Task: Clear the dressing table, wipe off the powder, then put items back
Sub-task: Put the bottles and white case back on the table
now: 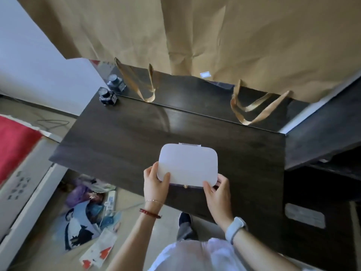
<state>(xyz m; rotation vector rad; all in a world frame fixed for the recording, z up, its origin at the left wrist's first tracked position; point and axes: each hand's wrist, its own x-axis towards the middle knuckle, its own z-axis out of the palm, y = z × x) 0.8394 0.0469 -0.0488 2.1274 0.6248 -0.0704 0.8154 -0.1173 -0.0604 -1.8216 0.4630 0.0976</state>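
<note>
Two hands grip our white case at the counter near edge: left hand closed on its left corner, right hand on its right. One ink bottle occupies the far-left corner.

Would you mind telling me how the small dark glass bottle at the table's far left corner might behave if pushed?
The bottle looks squat and broad-based, so it would probably slide rather than tip. It appears to be glass, so likely breakable, and it stands near the table corner.
</note>
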